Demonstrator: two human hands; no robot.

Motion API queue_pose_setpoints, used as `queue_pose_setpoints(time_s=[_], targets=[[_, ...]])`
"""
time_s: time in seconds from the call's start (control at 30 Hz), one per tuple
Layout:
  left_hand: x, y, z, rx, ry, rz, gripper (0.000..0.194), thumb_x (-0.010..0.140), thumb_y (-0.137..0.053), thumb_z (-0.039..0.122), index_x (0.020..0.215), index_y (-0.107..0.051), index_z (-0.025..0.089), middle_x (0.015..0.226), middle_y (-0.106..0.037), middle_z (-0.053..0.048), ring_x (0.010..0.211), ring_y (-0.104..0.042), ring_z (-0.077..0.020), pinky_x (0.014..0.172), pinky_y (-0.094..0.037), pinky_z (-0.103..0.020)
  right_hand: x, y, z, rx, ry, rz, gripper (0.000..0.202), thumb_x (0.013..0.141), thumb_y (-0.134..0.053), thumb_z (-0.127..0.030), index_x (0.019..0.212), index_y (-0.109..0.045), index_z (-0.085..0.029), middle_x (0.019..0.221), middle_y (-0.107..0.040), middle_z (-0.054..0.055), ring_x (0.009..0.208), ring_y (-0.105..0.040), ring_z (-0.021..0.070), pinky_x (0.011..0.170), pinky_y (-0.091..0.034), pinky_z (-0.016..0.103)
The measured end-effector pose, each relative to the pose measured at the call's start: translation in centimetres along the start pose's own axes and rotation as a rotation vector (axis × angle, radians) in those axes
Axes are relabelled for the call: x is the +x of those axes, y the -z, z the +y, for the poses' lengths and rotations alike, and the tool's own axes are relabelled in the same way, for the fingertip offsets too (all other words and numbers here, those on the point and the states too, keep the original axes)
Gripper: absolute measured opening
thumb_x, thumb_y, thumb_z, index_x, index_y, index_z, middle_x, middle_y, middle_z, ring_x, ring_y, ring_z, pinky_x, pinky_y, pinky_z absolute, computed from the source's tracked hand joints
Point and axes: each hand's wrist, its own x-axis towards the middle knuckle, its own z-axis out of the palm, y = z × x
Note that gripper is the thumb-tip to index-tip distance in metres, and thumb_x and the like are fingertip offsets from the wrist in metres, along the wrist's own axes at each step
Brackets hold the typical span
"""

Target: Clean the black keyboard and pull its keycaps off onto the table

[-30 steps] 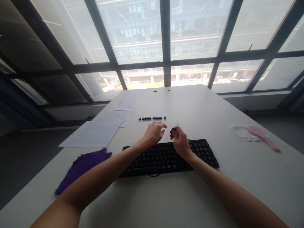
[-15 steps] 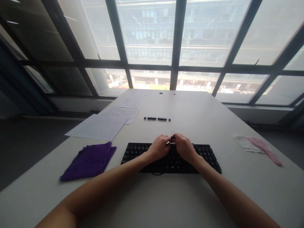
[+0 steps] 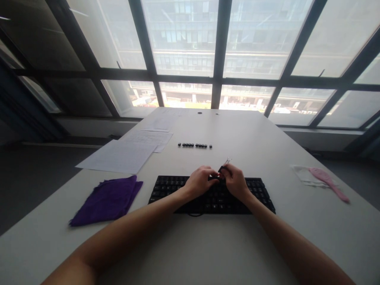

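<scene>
My right hand (image 3: pixel 236 182) is closed round a small tool with thin wire prongs, which looks like a wire keycap puller (image 3: pixel 228 160). Its prongs point up and away from me, and a black piece shows at the fingers. Close beside it, my left hand (image 3: pixel 199 182) has its thumb and forefinger curled together; what lies between them is too small to make out. Both hands are over the upper middle of a black keyboard (image 3: pixel 169 190), which they partly hide. Beyond them, several black keycaps (image 3: pixel 189 145) stand in a row on the white table (image 3: pixel 246 150).
A folded purple cloth (image 3: pixel 105 200) lies left of the keyboard. Sheets of paper (image 3: pixel 118 156) spread behind it. To the right, a pink brush-like object (image 3: pixel 328 182) rests on a white cloth or tissue (image 3: pixel 303 174). Large windows stand past the table's far end.
My right hand has moved slightly right and turned, so the wire prongs now lean right. The fingertips of both hands have drawn a little apart. The view has shifted slightly.
</scene>
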Motion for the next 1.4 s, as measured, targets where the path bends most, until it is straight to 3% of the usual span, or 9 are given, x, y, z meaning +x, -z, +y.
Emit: queue_pose_setpoints(time_s=[0.2, 0.33, 0.57, 0.77, 0.9, 1.0, 1.17, 1.27, 1.4], targets=[[0.2, 0.0, 0.2, -0.076, -0.021, 0.05, 0.012, 0.084, -0.071, 0.024, 0.095, -0.075, 0.023, 0.089, -0.07, -0.004, 0.081, -0.064, -0.0179, 0.077, -0.051, -0.03, 0.1, 0.2, -0.2, 0.076, -0.011, 0.058, 0.019, 0.093, -0.051, -0.034, 0.08, -0.058, -0.021, 0.067, -0.066, 0.002, 0.064, -0.064, 0.0196, 0.063, -0.049, 0.031], [-0.1, 0.0, 0.6, -0.088, -0.062, 0.123, 0.022, 0.085, -0.07, 0.019, 0.107, -0.068, 0.023, 0.093, -0.07, -0.002, 0.088, -0.064, -0.0184, 0.081, -0.052, -0.032, 0.0, 0.0, -0.3, 0.039, 0.013, 0.096, 0.019, 0.096, -0.048, -0.035, 0.084, -0.056, -0.022, 0.071, -0.067, 0.002, 0.066, -0.064, 0.0195, 0.065, -0.049, 0.03], [-0.7, 0.1, 1.4, 0.182, -0.232, 0.078, 0.03, 0.09, -0.063, 0.014, 0.117, -0.062, 0.026, 0.111, -0.066, -0.005, 0.103, -0.057, -0.0226, 0.091, -0.05, -0.039, 0.0, -0.3, -0.1, -0.018, 0.002, 0.113, 0.017, 0.099, -0.042, -0.036, 0.09, -0.049, -0.023, 0.068, -0.065, 0.0, 0.06, -0.062, 0.0184, 0.061, -0.046, 0.029], [-0.4, 0.6, 1.2, 0.071, -0.219, 0.147, 0.014, 0.09, -0.064, 0.017, 0.102, -0.068, 0.023, 0.106, -0.065, -0.005, 0.098, -0.06, -0.0196, 0.087, -0.051, -0.034, 0.1, -0.3, -0.1, 0.026, -0.006, 0.131, 0.018, 0.101, -0.039, -0.036, 0.091, -0.047, -0.023, 0.069, -0.066, 0.0, 0.062, -0.063, 0.017, 0.066, -0.047, 0.029], [2.3, 2.0, -0.5, -0.028, -0.053, 0.167, 0.013, 0.082, -0.073, 0.017, 0.095, -0.07, 0.019, 0.092, -0.071, -0.002, 0.071, -0.062, -0.0129, 0.073, -0.052, -0.027, 0.2, -0.3, 0.0, 0.035, -0.016, 0.132, 0.017, 0.101, -0.04, -0.036, 0.092, -0.047, -0.023, 0.07, -0.067, 0.0, 0.06, -0.062, 0.016, 0.062, -0.045, 0.028], [5.6, 2.3, -2.9, 0.032, 0.034, 0.172, 0.013, 0.079, -0.076, 0.02, 0.091, -0.072, 0.019, 0.088, -0.074, -0.001, 0.069, -0.063, -0.0135, 0.071, -0.051, -0.026, 0.2, -0.4, 0.1, 0.034, -0.014, 0.128, 0.016, 0.1, -0.04, -0.035, 0.092, -0.047, -0.023, 0.07, -0.067, 0.0, 0.06, -0.062, 0.016, 0.062, -0.045, 0.027], [10.1, -0.1, -6.2, 0.227, 0.058, 0.1, 0.006, 0.08, -0.076, 0.024, 0.085, -0.076, 0.022, 0.09, -0.076, -0.002, 0.081, -0.067, -0.0185, 0.082, -0.051, -0.031, 0.2, -0.3, 0.0, 0.044, -0.019, 0.127, 0.015, 0.099, -0.041, -0.033, 0.091, -0.048, -0.023, 0.07, -0.068, 0.0, 0.063, -0.064, 0.0164, 0.064, -0.047, 0.027], [11.7, -1.7, -7.0, 0.261, 0.044, 0.098, 0.006, 0.08, -0.075, 0.024, 0.085, -0.077, 0.023, 0.091, -0.075, -0.003, 0.091, -0.066, -0.0217, 0.089, -0.05, -0.034, 0.3, -0.3, 0.0, 0.041, -0.018, 0.12, 0.014, 0.099, -0.041, -0.032, 0.09, -0.049, -0.023, 0.069, -0.068, 0.0, 0.062, -0.064, 0.0165, 0.064, -0.046, 0.027], [13.4, -2.6, -7.6, 0.31, 0.021, 0.117, 0.006, 0.083, -0.072, 0.024, 0.088, -0.076, 0.022, 0.098, -0.072, -0.005, 0.103, -0.059, -0.0241, 0.096, -0.046, -0.036, 0.4, -0.3, 0.2, 0.048, -0.017, 0.099, 0.013, 0.098, -0.042, -0.03, 0.09, -0.049, -0.023, 0.067, -0.066, -0.001, 0.063, -0.064, 0.0168, 0.064, -0.045, 0.027]])
